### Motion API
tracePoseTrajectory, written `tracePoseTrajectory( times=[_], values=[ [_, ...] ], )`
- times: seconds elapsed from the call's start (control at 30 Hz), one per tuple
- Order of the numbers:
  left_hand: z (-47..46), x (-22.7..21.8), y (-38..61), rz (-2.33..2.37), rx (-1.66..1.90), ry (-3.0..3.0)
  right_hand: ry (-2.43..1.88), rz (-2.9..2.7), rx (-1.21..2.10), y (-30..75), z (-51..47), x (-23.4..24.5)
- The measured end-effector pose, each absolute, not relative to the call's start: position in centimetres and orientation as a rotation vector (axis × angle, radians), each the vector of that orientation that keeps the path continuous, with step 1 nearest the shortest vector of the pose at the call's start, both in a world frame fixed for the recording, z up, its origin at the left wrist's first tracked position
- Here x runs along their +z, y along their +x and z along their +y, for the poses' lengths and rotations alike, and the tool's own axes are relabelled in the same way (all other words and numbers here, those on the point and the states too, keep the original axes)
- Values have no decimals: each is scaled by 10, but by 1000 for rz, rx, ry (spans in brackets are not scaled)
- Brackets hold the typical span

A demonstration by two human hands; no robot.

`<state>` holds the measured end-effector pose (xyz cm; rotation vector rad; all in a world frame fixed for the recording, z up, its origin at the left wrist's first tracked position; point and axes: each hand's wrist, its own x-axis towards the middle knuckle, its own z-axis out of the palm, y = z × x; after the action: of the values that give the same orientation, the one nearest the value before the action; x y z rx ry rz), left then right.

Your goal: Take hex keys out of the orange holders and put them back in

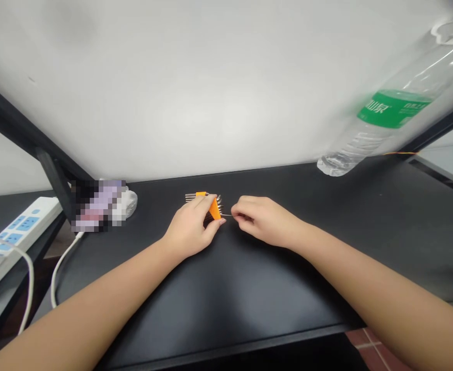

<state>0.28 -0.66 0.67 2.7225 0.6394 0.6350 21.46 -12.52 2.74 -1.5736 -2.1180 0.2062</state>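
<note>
My left hand (190, 226) rests on the black desk (226, 288) and grips an orange holder (214, 207) that carries a row of metal hex keys (194, 196). The keys' ends stick out to the left and right of the holder. My right hand (257, 218) is closed in a pinch on a thin metal key (227, 215) at the holder's right end. The two hands almost touch near the middle of the desk, close to the white wall.
A clear plastic water bottle with a green label (392, 105) stands at the back right. A blurred packet with white plastic (102, 203) lies at the back left. A white power strip (15, 232) and cables (62, 263) sit on the left. The desk's front edge (249, 345) is near me.
</note>
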Motion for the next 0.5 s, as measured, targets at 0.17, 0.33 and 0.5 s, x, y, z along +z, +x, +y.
tracePoseTrajectory(
  times=[0.17, 0.33, 0.5],
  values=[
    [-6, 6, 3, 635, 641, 2732, -1568, -2164, 181, 216, -126, 29],
    [-7, 7, 3, 639, 612, 2741, -1576, -2213, 121, 218, -129, 30],
    [-8, 8, 3, 650, 579, 2755, -1554, -2253, 81, 217, -132, 33]
  ],
)
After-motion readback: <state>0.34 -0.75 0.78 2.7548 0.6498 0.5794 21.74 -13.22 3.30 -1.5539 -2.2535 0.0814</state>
